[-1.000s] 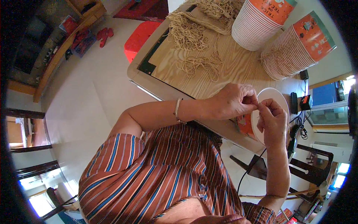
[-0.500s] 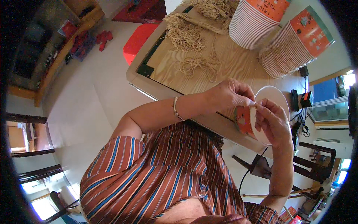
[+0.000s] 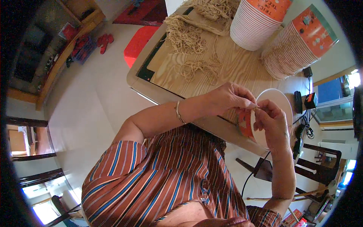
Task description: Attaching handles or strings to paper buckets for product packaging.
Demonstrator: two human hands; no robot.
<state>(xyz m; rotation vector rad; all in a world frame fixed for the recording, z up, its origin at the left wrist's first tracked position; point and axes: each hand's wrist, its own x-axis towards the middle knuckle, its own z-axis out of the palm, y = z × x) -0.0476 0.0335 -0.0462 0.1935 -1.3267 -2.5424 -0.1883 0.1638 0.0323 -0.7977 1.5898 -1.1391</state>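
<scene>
An orange paper bucket (image 3: 245, 123) with a white inside lies tilted on its side at the table's near right edge. Over its rim my left hand (image 3: 236, 97), a bangle on the wrist, pinches with thumb and fingertips. Close against it, my right hand (image 3: 271, 118) pinches at the same spot, its fingers curled in front of the bucket's mouth. A small bit of tan twine (image 3: 256, 109) shows between the two sets of fingertips. How it joins the bucket is hidden by my fingers.
A loose twine tangle (image 3: 198, 70) and larger twine bundles (image 3: 187, 36) lie on the wooden tabletop (image 3: 166, 81). Two stacks of nested paper buckets stand far right, one upright (image 3: 249, 30), one leaning (image 3: 291, 49) with twine along it. Black adapters (image 3: 311, 100) and cables sit at the right edge.
My right hand has shifted slightly left and turned, its fingers folding closer to my left fingertips. The bucket's mouth has tipped a little. Both hands stay at the rim.
</scene>
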